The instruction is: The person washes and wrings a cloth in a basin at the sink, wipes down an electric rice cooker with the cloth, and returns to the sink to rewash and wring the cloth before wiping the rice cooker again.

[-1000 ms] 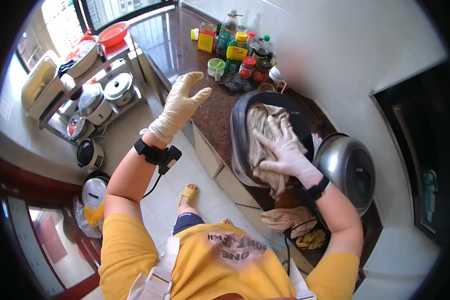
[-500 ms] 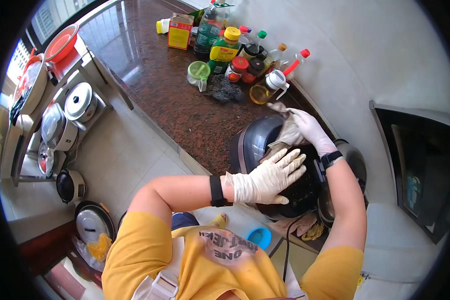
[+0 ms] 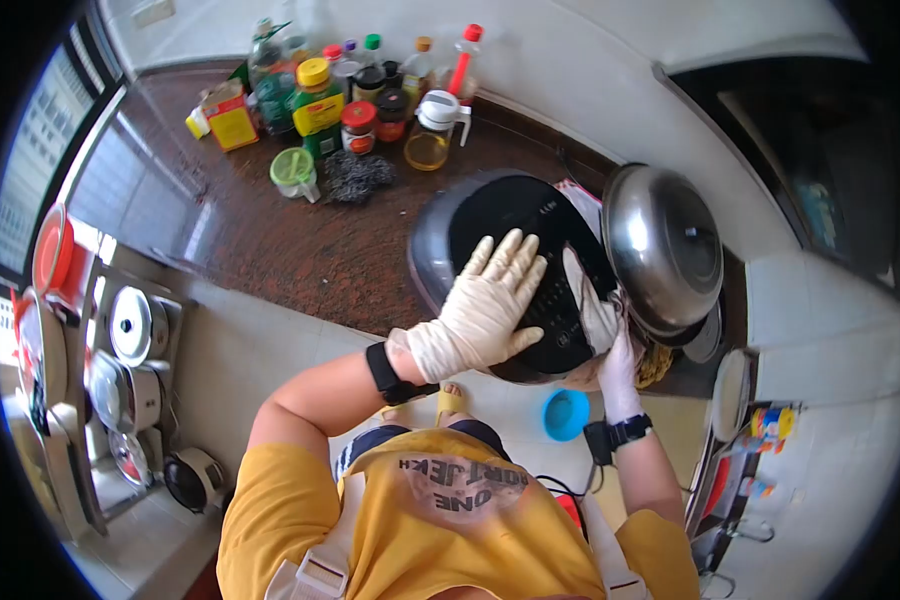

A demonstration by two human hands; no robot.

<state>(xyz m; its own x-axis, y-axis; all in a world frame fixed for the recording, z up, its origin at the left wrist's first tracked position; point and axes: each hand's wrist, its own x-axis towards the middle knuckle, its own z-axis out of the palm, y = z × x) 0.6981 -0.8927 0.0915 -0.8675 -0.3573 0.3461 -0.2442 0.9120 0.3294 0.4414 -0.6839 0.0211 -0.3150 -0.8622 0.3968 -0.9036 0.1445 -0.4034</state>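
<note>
A black rice cooker (image 3: 510, 205) with a glossy control panel stands at the front of the counter. My left hand (image 3: 485, 310), in a white glove, lies flat on the cooker's top with the fingers spread. At the cooker's right side is my right hand (image 3: 618, 372), also gloved, closed around a pale cleaning cloth (image 3: 592, 308). Part of the cloth lies on the edge of the panel; the fingers of that hand are partly hidden behind it.
Right of the cooker rests a domed steel wok lid (image 3: 660, 235). An oil jug (image 3: 430, 140), a green-lidded container (image 3: 294, 172), a black mesh heap (image 3: 358, 176) and several bottles stand behind on the counter (image 3: 260, 255). A blue basin (image 3: 566, 414) sits below.
My right hand has moved with the cloth from the cooker's back to its near right side. The left hand stays flat on top. My view has turned and shifted.
</note>
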